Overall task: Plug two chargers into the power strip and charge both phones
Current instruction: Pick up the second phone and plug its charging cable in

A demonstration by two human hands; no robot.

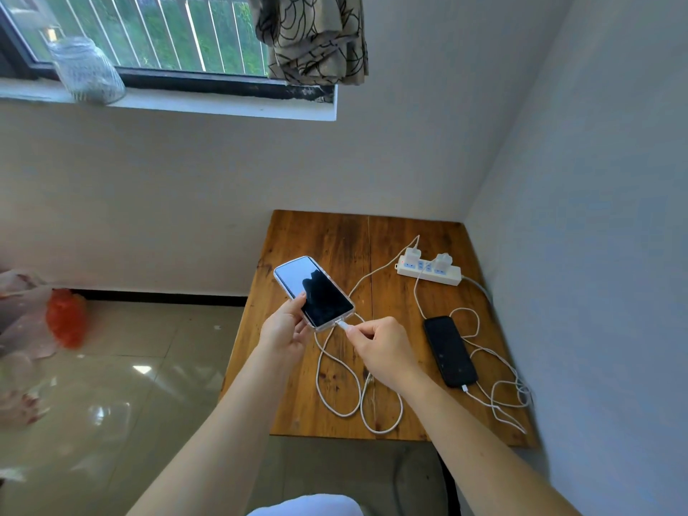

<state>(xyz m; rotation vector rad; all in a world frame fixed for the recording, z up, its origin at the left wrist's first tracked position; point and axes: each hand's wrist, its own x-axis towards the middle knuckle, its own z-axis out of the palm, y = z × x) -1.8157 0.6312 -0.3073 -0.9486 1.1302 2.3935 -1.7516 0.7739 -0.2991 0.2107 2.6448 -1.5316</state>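
Note:
My left hand (284,327) holds a phone in a clear case (312,290) tilted above the left part of the wooden table (331,236), its screen dark. My right hand (383,348) pinches the white cable plug (342,325) at the phone's bottom port. That cable (337,389) loops on the table and runs to the left charger (413,254) in the white power strip (428,270). A second charger (443,262) sits in the strip. A black phone (449,351) lies flat on the right with its own white cable (499,396) plugged in.
The table stands in a corner, with walls behind it and at its right. A tiled floor lies to the left, with an orange-red bag (66,317). A glass jar (85,70) stands on the window sill, and a curtain (312,35) hangs above.

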